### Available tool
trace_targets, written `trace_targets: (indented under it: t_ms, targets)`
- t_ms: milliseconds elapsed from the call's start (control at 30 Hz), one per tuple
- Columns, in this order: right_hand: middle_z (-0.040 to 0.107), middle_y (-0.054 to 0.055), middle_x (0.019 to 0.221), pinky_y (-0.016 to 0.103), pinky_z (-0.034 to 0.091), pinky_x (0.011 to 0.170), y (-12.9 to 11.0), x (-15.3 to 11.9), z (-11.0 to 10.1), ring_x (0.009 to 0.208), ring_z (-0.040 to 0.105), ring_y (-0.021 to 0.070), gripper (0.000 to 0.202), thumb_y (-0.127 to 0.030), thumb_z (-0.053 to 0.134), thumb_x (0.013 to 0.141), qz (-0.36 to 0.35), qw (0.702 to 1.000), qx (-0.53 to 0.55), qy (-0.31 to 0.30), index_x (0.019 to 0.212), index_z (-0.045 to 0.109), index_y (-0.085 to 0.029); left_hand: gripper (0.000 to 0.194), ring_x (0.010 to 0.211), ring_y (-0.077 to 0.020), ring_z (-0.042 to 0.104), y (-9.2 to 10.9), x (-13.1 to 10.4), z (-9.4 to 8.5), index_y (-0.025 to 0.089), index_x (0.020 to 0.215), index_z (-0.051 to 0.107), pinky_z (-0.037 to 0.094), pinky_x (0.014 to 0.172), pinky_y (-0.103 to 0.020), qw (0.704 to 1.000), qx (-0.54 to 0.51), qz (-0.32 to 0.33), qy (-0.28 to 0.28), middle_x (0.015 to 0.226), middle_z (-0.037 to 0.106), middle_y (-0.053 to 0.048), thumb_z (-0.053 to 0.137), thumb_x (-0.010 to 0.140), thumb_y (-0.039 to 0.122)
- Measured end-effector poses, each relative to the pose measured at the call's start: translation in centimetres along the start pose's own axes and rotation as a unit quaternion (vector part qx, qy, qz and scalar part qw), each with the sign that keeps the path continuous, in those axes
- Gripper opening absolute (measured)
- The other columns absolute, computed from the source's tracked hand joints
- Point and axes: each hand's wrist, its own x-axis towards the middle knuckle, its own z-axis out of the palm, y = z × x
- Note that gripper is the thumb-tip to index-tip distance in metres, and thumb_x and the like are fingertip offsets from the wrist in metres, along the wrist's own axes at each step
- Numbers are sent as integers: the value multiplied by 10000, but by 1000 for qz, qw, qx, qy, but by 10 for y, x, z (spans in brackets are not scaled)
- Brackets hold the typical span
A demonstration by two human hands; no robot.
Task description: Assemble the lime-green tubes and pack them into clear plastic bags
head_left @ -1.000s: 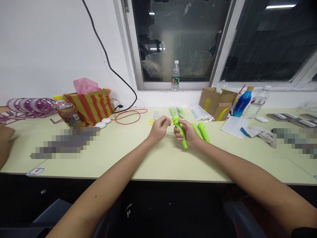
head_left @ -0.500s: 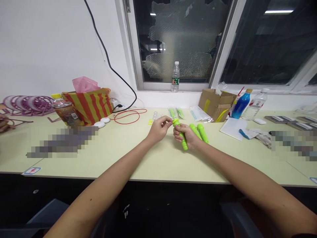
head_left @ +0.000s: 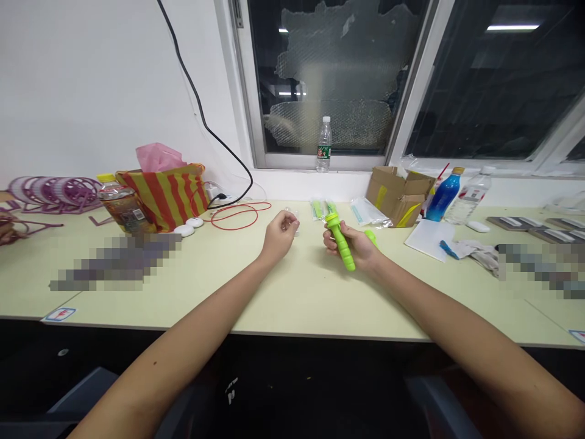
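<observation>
My right hand (head_left: 354, 245) is wrapped round a bright green ribbed stick (head_left: 343, 247), which tilts with its wider yellow-green end up and to the left. Part of another green piece (head_left: 370, 236) shows behind that hand on the table. My left hand (head_left: 280, 235) is to the left, fingers curled together over small clear plastic pieces (head_left: 296, 221); what its fingertips hold, if anything, is hidden. Beyond the hands lie green items in clear packets (head_left: 317, 209).
On the pale table (head_left: 283, 305), a striped bag (head_left: 169, 198), bottle (head_left: 123, 204) and red cord (head_left: 237, 216) stand left. A cardboard box (head_left: 397, 192), white paper (head_left: 429, 239), bottles and a glove (head_left: 478, 251) are right. A person's hand (head_left: 7, 228) shows far left.
My left hand has moved away from the green stick, to the left, covering the small yellow pieces there. My right hand has shifted slightly right with the stick, hiding more of the pieces behind it.
</observation>
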Motion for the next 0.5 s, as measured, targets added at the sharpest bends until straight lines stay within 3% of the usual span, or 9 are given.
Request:
trace_targets:
  t_ms: [133, 300, 433, 500]
  targets:
    - [479, 3, 731, 238, 397, 513, 1, -2, 3, 544, 409, 113, 282, -385, 368, 993, 58, 998, 26, -24, 1045, 558, -183, 203, 745, -121, 586, 8, -7, 7, 180, 928, 611, 496, 690, -262, 999, 1, 18, -26, 865, 629, -24, 607, 862, 372]
    - [468, -4, 734, 208, 312, 410, 7, -3, 10, 475, 317, 93, 446, -592, 338, 953, 121, 992, -13, -36, 1012, 536, -197, 335, 919, -175, 648, 17, -14, 18, 176, 1105, 613, 544, 823, -332, 991, -83, 13, -106, 1032, 665, -77, 617, 868, 413]
    - [485, -12, 749, 193, 301, 406, 9, -5, 9, 458, 317, 74, 303, -496, 435, 955, 113, 990, -63, -47, 966, 515, -204, 336, 950, -191, 652, 16, -15, 17, 169, 1105, 628, 557, 849, -360, 979, -107, 9, -172, 1036, 679, -92, 642, 856, 395]
    - [485, -13, 730, 201, 311, 404, 8, -6, 8, 444, 308, 74, 325, -509, 411, 958, 121, 989, -67, -50, 945, 510, -200, 305, 948, -183, 649, 16, -16, 15, 174, 1093, 619, 557, 834, -344, 982, -89, 25, -167, 1014, 675, -82, 652, 852, 357]
